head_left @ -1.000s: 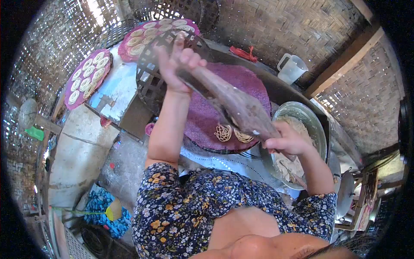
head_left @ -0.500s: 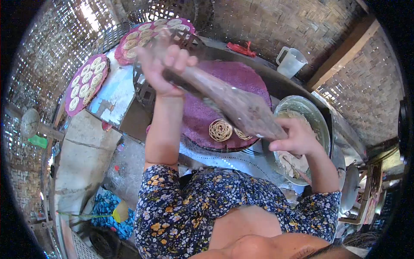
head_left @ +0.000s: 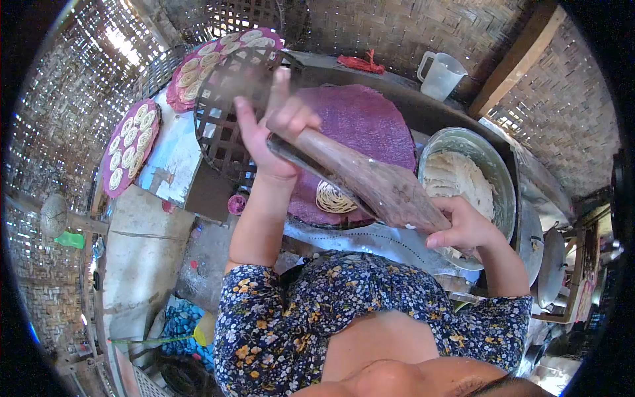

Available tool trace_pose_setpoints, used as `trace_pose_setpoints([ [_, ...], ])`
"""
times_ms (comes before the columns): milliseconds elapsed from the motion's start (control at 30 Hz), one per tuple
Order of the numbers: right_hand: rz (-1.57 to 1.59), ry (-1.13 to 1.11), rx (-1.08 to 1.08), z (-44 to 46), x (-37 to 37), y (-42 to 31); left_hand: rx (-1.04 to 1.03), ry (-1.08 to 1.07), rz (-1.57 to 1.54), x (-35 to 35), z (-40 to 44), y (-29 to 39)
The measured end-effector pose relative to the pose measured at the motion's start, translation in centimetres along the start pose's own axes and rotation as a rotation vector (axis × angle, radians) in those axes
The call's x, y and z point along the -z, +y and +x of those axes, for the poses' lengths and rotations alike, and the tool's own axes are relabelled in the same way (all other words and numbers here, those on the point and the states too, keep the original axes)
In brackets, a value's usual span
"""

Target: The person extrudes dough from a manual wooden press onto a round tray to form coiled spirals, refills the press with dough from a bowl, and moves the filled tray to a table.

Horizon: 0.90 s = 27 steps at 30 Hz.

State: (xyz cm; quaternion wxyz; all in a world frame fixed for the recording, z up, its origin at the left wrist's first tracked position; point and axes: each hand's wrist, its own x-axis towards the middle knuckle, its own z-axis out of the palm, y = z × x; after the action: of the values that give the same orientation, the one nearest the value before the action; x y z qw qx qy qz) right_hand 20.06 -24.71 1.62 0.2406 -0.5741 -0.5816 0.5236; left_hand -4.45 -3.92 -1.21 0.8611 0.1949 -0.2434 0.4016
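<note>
A long wooden tool (head_left: 370,175) with a dark gap along one side slants across the middle. My right hand (head_left: 463,228) is closed around its lower end. At the upper end is my left hand (head_left: 281,132), its thumb and a finger stretched apart, other fingers bent against the wood; some fingertips are blurred. Beneath the tool lies a round purple mat (head_left: 357,112). A pale coil of thin strands (head_left: 335,197) sits near its front edge, partly covered by the tool. Close to my right hand stands a metal basin (head_left: 506,192) holding pale dough (head_left: 456,175).
Purple round trays (head_left: 153,135) with several coils stand at the left. A dark open-weave tray (head_left: 221,129) leans behind my left hand. On the back ledge are a plastic jug (head_left: 442,76) and a red plastic bag (head_left: 360,63). Woven walls (head_left: 377,33) enclose the space.
The tool has shifted slightly down, and my left hand has moved right and down, with fingers more spread. The view has turned a little; more dough shows in the basin.
</note>
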Motion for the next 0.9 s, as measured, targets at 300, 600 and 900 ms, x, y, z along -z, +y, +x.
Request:
trace_pose_setpoints([
  [300,0.011,0.048,0.022,0.8,0.2,1.6,0.849,0.567,0.97,7.4,-5.3,-5.1],
  [600,0.086,0.117,0.026,1.8,0.3,2.4,0.927,0.375,1.347,9.7,-6.0,-4.4],
  [900,0.306,0.094,0.018,2.5,0.3,1.9,0.503,-0.219,2.617,5.5,-5.6,-1.4],
])
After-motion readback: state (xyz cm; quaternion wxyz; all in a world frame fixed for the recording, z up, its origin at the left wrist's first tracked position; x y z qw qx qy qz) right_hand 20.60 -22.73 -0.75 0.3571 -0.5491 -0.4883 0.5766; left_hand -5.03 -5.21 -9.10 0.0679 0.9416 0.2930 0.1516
